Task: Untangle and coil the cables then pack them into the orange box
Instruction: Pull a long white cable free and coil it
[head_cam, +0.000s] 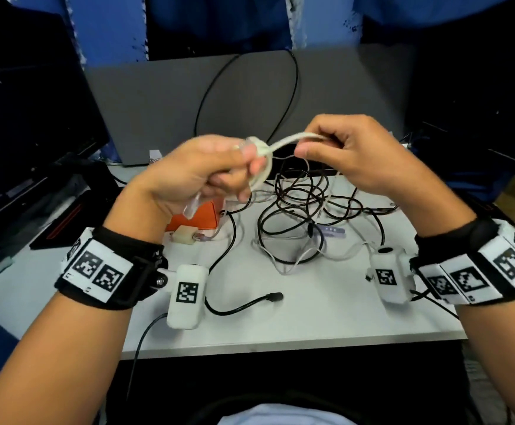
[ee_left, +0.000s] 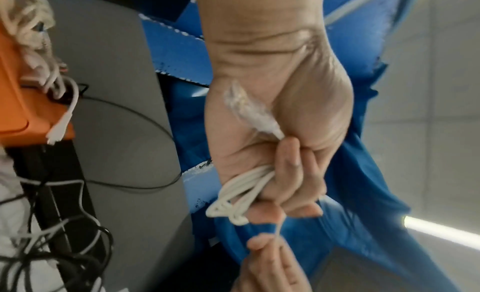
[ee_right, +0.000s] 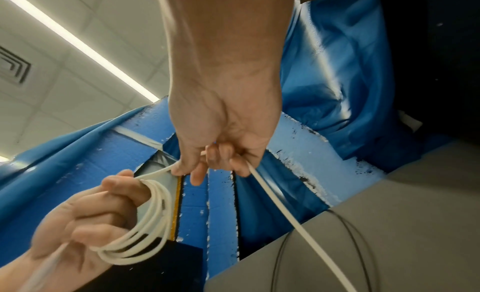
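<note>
A white cable [head_cam: 280, 144] stretches between both raised hands above the table. My left hand [head_cam: 219, 176] grips several coiled loops of it [ee_right: 153, 220], wound round the fingers [ee_left: 291, 173], and the clear-sleeved plug end [ee_left: 246, 109] sticks out past the palm. My right hand [head_cam: 326, 145] pinches the free run of the cable [ee_right: 272, 196], which trails down toward the table. The orange box [head_cam: 198, 219] sits on the table under my left hand, with a light coiled cable [ee_left: 28, 23] lying in it.
A tangle of black and white cables [head_cam: 305, 210] lies on the white table [head_cam: 342, 317] ahead of my right hand. A loose black plug [head_cam: 273, 297] lies near the front. A grey board [head_cam: 164, 96] stands at the back; dark monitors [head_cam: 20, 118] flank the left.
</note>
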Motion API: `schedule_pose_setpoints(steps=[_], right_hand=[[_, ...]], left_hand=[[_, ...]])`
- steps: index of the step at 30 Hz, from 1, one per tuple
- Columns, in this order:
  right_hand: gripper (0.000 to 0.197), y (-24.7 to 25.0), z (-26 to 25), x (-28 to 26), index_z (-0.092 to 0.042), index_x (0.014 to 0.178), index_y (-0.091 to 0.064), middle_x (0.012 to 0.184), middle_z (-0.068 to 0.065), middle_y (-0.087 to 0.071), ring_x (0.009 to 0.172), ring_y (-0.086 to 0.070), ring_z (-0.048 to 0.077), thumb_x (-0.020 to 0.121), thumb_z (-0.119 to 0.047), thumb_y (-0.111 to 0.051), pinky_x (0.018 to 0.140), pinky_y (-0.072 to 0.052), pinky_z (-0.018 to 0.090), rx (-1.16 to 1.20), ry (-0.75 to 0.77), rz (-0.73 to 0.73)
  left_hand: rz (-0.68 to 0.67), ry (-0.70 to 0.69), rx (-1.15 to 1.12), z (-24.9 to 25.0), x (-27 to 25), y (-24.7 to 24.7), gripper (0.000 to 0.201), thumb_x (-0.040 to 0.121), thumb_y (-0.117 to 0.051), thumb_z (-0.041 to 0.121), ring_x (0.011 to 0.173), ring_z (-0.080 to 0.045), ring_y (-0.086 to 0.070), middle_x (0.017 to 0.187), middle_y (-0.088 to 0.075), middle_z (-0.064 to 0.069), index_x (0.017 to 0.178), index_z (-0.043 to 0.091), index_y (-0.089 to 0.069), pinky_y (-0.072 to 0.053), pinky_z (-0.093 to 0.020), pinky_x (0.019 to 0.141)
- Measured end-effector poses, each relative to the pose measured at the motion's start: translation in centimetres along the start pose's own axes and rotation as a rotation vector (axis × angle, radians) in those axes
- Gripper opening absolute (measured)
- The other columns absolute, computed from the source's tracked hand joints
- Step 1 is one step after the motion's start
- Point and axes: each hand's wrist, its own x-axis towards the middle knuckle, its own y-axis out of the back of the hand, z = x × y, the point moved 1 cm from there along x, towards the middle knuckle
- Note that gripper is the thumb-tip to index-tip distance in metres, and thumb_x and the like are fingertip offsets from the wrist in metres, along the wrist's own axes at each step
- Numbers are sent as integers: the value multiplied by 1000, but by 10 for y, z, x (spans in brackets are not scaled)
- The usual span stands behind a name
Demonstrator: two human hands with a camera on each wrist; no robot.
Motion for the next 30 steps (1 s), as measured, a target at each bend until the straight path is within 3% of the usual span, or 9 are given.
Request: schedule_pose_setpoints(steps=[4,7,11,14,17,20,25,27,30], right_hand=[[20,20,42,6,-20,91,-65,68,-3,-52,63,-48,13,102,-36,-59,62,-39,34,-137,-142,148],[26,33,76,2,-21,92,-65,73,4,-56,71,-54,28,106,-36,-49,69,-45,41,-201,-272,199],[28,33,88,-2,-28,99,-67,85,8,-64,81,-59,26,107,-43,-44,73,-45,38,-212,-390,49],[47,23,79,-1,-26,142,-53,117,6,-66,118,-58,29,104,-52,-49,101,-45,44,-377,-445,-148],[81,11,59,0,-25,164,-14,148,8,-50,144,-39,31,100,-56,-54,124,-19,53,-521,-377,-206],[89,2,24,-2,-20,165,1,162,13,-30,152,-26,30,102,-48,-55,127,-2,57,-556,-170,-109],[64,1,-42,-10,-7,156,-38,154,5,-45,144,-41,17,93,0,-46,124,-27,46,-146,230,253],[53,9,-59,-16,-1,139,-60,135,8,-62,129,-56,16,89,8,-45,112,-42,35,-17,314,448],[36,19,-78,-25,1,127,-68,120,9,-70,116,-65,16,98,4,-46,102,-49,32,42,366,472]], left_hand=[[192,-186,-518,7,-2,30,34,110,-28,24,42,-7,-36,50,-41,9,93,13,-55,-48,-21,74],[234,-264,-792,11,-8,56,35,113,-28,23,42,-8,-39,53,-45,6,96,9,-55,-48,-26,80],[366,-156,-685,8,-7,53,36,112,-29,23,41,-5,-36,51,-42,9,90,14,-56,-46,-21,77],[461,-56,-525,7,2,35,31,110,-35,22,40,-5,-34,50,-39,10,88,16,-55,-48,-22,75],[534,35,-351,6,11,11,30,110,-38,21,39,-6,-31,52,-36,9,86,15,-55,-50,-26,73],[567,104,-188,6,18,-15,28,110,-40,21,39,-8,-28,52,-37,8,87,13,-54,-51,-26,70],[586,143,27,6,23,-42,30,109,-43,22,40,-8,-29,50,-39,7,83,14,-55,-44,-19,57],[627,160,70,5,24,-44,32,109,-42,21,40,-6,-31,49,-37,7,80,14,-54,-35,-15,46],[716,188,153,0,24,-35,33,107,-45,24,49,-12,-31,49,-36,9,76,17,-55,-33,-28,57]])
